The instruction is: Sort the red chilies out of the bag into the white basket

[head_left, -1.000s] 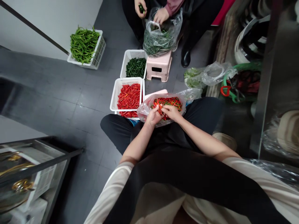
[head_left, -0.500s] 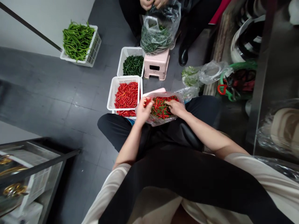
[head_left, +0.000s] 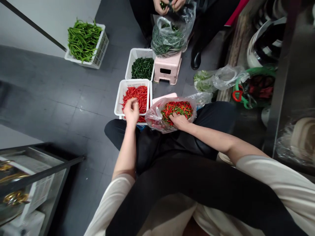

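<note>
A seated person in a dark apron (head_left: 182, 164) has a clear plastic bag (head_left: 154, 116) at the lap, just beside the near right corner of a white plastic basket (head_left: 119, 98). The left hand (head_left: 131, 110) is over the middle of that basket's near edge, fingers curled loosely; I cannot tell whether anything is in them. The right hand (head_left: 179, 121) reaches over the bag's near edge, fingers bent in among red chillies with green stems (head_left: 178, 107), fingertips hidden, so its hold is unclear. As for progress, a broad heap of red chillies without visible stems (head_left: 140, 94) fills the basket towards its right edge, apparently the finished share; the bag's sizeable stemmed pile looks left to do.
</note>
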The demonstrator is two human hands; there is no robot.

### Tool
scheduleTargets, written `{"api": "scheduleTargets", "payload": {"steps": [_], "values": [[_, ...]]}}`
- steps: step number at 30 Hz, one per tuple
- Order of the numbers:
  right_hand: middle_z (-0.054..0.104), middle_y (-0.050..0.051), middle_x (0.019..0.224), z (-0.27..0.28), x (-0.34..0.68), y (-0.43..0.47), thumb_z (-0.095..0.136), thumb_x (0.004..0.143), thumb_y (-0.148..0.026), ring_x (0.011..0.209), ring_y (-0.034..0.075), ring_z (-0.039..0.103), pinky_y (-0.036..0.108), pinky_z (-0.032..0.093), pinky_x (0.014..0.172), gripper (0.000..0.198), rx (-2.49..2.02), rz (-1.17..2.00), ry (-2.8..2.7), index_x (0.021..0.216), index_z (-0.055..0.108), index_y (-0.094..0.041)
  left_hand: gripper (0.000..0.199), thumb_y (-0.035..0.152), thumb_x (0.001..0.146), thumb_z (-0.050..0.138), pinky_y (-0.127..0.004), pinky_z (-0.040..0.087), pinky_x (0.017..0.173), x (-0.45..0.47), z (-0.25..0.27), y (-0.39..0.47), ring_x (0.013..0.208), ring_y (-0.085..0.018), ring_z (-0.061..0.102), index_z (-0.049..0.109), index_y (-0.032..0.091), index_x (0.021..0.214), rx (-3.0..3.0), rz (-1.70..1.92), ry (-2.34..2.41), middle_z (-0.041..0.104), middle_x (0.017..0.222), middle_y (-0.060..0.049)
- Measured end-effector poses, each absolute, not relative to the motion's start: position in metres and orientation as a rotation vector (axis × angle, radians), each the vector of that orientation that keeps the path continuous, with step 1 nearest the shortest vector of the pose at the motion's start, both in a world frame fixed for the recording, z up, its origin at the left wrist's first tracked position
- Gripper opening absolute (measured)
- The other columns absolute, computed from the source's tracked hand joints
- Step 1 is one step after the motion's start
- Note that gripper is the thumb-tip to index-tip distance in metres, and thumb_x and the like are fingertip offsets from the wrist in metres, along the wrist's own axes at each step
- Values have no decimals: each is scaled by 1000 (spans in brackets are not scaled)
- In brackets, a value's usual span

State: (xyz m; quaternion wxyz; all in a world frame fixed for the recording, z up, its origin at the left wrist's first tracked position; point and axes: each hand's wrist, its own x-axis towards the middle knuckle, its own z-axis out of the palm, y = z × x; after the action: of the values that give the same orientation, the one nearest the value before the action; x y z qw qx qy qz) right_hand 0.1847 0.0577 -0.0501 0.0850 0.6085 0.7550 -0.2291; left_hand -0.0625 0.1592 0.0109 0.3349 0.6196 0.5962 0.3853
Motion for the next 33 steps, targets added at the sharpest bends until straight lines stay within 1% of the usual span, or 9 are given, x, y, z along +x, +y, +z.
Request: {"api": "scheduleTargets", "payload": {"steps": [3, 7, 9, 12, 19, 23, 27, 30, 33], "values": [[61, 11, 101, -58, 204, 68, 53, 77, -16, 79, 19, 60, 30, 46, 70, 21, 2095, -1058, 2226, 97, 60, -16, 19, 31, 86, 55, -29, 50, 70, -24, 11, 117, 71, -13, 62, 63, 16, 93, 1396, 822, 1136, 66, 81, -6], [61, 1, 73, -53, 237, 78, 61, 73, -23, 57, 11, 54, 23, 44, 55, 16, 2433, -2306, 1558, 88, 59, -17, 20, 31, 75, 67, -25, 46, 59, 19, -10, 86, 57, -10, 57, 64, 14, 86, 1136, 379, 1041, 61, 64, -1], [59, -2, 68, -44, 246, 77, 67, 69, -25, 52, 9, 53, 21, 44, 52, 24, 2256, -2856, 1162, 91, 59, -18, 25, 27, 71, 71, -22, 43, 57, 36, -21, 83, 53, -8, 52, 64, 14, 91, 1055, 359, 1162, 58, 61, 2], [61, -2, 69, -33, 245, 73, 73, 66, -24, 54, 7, 55, 19, 45, 52, 30, 2028, -3238, 861, 92, 59, -18, 35, 26, 73, 70, -20, 41, 57, 57, -29, 87, 57, -6, 52, 62, 17, 106, 864, 424, 1180, 61, 70, 1], [58, -4, 60, -27, 213, 65, 82, 58, -34, 54, 8, 56, 17, 43, 48, 36, 2432, -3220, 711, 77, 55, -18, 5, 17, 76, 64, -19, 37, 55, 78, -25, 89, 61, -6, 50, 62, 17, 80, 757, 763, 1186, 62, 77, -1], [58, -3, 59, -32, 203, 59, 79, 59, -45, 52, 9, 53, 17, 38, 43, 38, 2646, -3040, 856, 74, 56, -18, 19, 29, 73, 67, -18, 37, 56, 78, -30, 88, 59, -6, 50, 54, 17, 76, 729, 926, 1222, 58, 69, 2], [55, -3, 57, -35, 199, 53, 77, 60, -47, 47, 6, 45, 16, 28, 39, 38, 2626, -3000, 1140, 71, 57, -16, 34, 38, 63, 75, -17, 34, 51, 78, -36, 88, 53, -6, 48, 56, 15, 79, 673, 832, 1161, 55, 63, 4], [55, -4, 57, -38, 199, 50, 79, 58, -45, 43, 4, 39, 17, 22, 36, 40, 2591, -3038, 1038, 73, 57, -16, 35, 37, 61, 77, -17, 35, 52, 80, -36, 87, 51, -4, 46, 58, 14, 79, 649, 900, 1168, 54, 62, 5], [55, -5, 55, -42, 199, 48, 83, 51, -40, 43, 5, 42, 17, 26, 38, 42, 2631, -3137, 822, 75, 57, -17, 33, 34, 63, 78, -16, 37, 51, 80, -34, 86, 50, -3, 46, 58, 14, 80, 594, 950, 1134, 54, 60, 6]]}}
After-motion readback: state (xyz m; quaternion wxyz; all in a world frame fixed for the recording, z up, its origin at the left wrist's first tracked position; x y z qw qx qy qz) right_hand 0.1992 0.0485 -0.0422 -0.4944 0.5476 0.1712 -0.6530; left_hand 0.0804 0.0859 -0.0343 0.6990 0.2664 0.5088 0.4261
